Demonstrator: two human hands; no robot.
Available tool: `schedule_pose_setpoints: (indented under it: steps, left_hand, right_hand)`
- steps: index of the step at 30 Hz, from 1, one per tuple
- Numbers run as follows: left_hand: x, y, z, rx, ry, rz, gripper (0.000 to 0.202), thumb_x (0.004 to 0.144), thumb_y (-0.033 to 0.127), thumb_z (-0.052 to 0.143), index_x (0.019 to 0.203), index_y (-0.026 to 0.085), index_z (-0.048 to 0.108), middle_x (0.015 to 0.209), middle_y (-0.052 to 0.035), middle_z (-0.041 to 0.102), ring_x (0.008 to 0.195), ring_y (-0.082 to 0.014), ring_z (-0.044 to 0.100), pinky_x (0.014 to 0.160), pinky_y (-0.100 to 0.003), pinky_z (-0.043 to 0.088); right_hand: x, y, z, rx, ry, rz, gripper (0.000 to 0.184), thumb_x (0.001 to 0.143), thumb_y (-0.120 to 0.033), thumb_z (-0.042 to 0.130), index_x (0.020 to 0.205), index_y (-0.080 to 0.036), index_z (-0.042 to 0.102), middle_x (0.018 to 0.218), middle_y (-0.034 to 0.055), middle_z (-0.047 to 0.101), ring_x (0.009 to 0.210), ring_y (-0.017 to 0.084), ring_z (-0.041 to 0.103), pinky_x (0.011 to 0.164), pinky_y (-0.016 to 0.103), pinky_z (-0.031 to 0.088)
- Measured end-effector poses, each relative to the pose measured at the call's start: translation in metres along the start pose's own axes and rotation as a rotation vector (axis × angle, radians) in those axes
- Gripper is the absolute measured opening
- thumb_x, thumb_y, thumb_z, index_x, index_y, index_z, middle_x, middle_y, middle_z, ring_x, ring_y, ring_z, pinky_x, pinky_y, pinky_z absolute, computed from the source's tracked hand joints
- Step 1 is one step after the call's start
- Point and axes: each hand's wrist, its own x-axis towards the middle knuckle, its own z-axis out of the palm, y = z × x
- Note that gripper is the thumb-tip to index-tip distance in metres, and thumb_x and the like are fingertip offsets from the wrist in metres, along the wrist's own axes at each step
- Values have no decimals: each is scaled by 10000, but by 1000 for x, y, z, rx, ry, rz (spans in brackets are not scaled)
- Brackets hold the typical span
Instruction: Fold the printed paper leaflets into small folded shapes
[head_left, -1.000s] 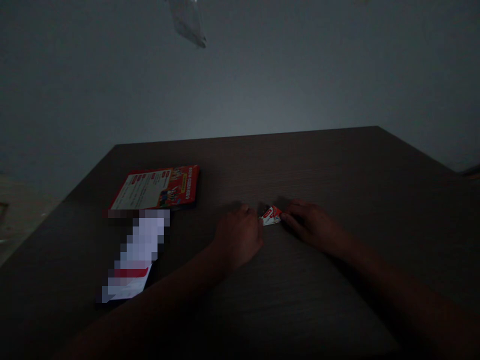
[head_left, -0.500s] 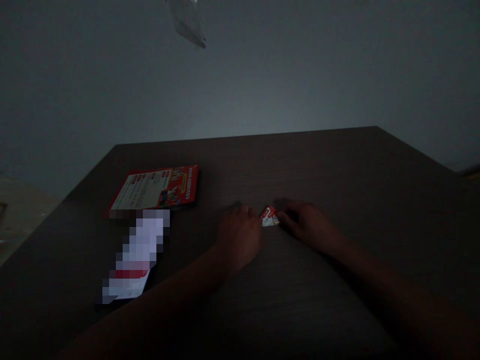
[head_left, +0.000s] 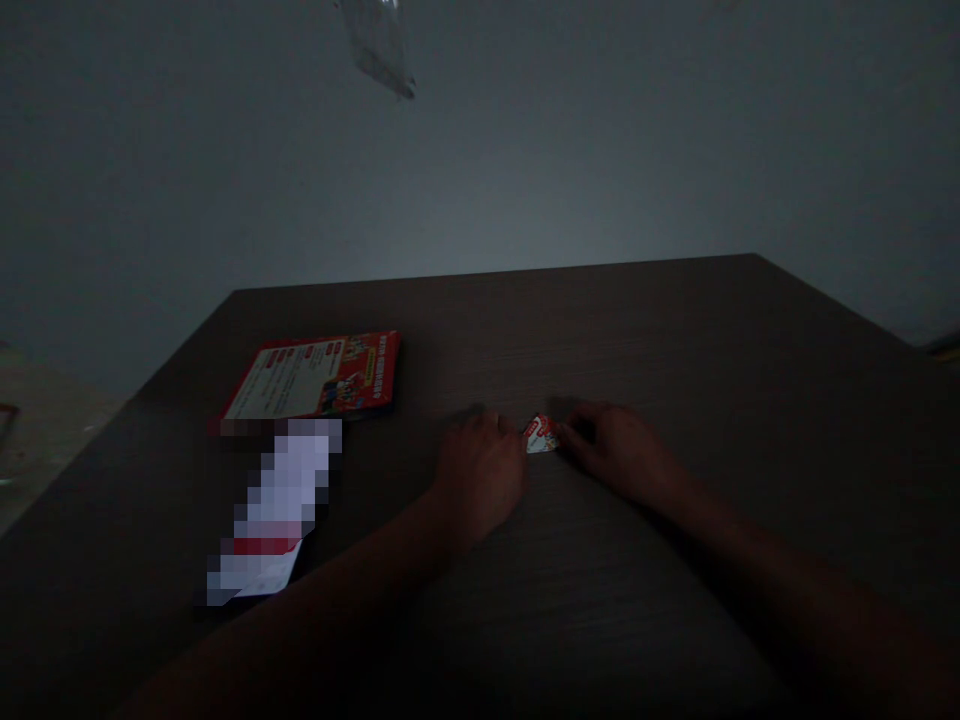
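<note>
A small piece of folded printed paper (head_left: 541,436), red and white, lies on the dark wood-grain table between my two hands. My left hand (head_left: 480,475) is closed at its left edge, with the fingertips mostly hidden behind the knuckles. At the paper's right edge, my right hand (head_left: 619,450) pinches it between thumb and fingers. Dim light hides the paper's finer folds.
To the left lies a red-edged flat box or booklet (head_left: 307,380) with printed text and figures. Nearer me is a lit phone-like screen (head_left: 281,510), partly pixelated. A clear plastic piece (head_left: 379,45) hangs on the wall behind the table (head_left: 600,330).
The paper's outline between my hands has changed slightly, its top and right edge now looking more bent. Both hands stay in nearly the same place.
</note>
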Motion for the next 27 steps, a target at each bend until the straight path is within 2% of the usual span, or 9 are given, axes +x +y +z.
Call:
schedule_pose_setpoints:
  steps: [5, 10, 20, 27]
  left_hand:
    - [1, 0, 0, 7, 4, 12, 391, 939, 342, 321, 919, 109, 634, 910, -132, 631, 828, -273, 622, 658, -395, 506]
    - [2, 1, 0, 13, -17, 6, 381, 940, 331, 325, 921, 111, 636, 910, -141, 631, 835, -273, 624, 668, -389, 502]
    - [2, 1, -2, 23, 12, 26, 384, 934, 329, 327, 872, 116, 640, 871, -137, 642, 823, -267, 628, 673, -381, 483]
    - [2, 2, -3, 13, 17, -6, 450, 907, 453, 350, 912, 113, 645, 883, -128, 651, 832, -260, 634, 696, -363, 472]
  right_hand:
    - [0, 0, 1, -11, 12, -22, 264, 873, -370, 475, 810, -181, 648, 765, 68, 700, 636, 178, 614, 541, 268, 349]
    - [0, -2, 0, -27, 7, -22, 267, 878, -356, 469, 811, -178, 656, 779, 72, 706, 647, 180, 623, 559, 272, 358]
    - [-1, -5, -2, -63, 9, -3, 273, 874, -368, 467, 794, -179, 646, 739, 62, 693, 616, 178, 607, 535, 272, 344]
    - [0, -6, -2, -70, 3, 4, 266, 872, -367, 468, 792, -184, 644, 752, 64, 696, 642, 183, 617, 551, 274, 347]
